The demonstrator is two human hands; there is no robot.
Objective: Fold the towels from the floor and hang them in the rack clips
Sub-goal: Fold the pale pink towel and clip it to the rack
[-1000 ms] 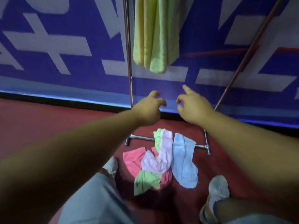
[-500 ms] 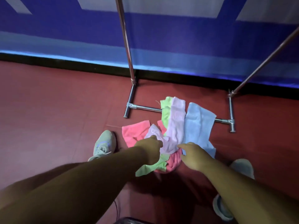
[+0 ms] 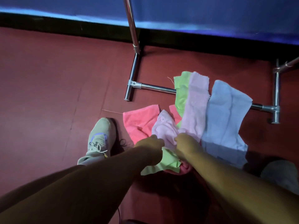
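Note:
A heap of small towels lies on the red floor by the rack's foot. A lilac towel (image 3: 193, 109) runs down the middle, over a green towel (image 3: 182, 89) and a pink towel (image 3: 139, 122); a light blue towel (image 3: 224, 120) lies to the right. My left hand (image 3: 149, 147) and my right hand (image 3: 186, 145) are down on the near end of the lilac towel, fingers curled into its bunched fabric. The fingertips are hidden, so the grip is unclear. The rack's clips are out of view.
The rack's chrome base bar (image 3: 155, 87) crosses the floor under the towels, with an upright pole (image 3: 133, 29) at the left and a foot bar (image 3: 275, 94) at the right. My left shoe (image 3: 100, 141) stands beside the heap. A blue wall panel (image 3: 210, 13) runs behind.
The view has tilted down from the hanging towels to the floor. Both hands dropped from chest height to the heap and now touch the lilac towel.

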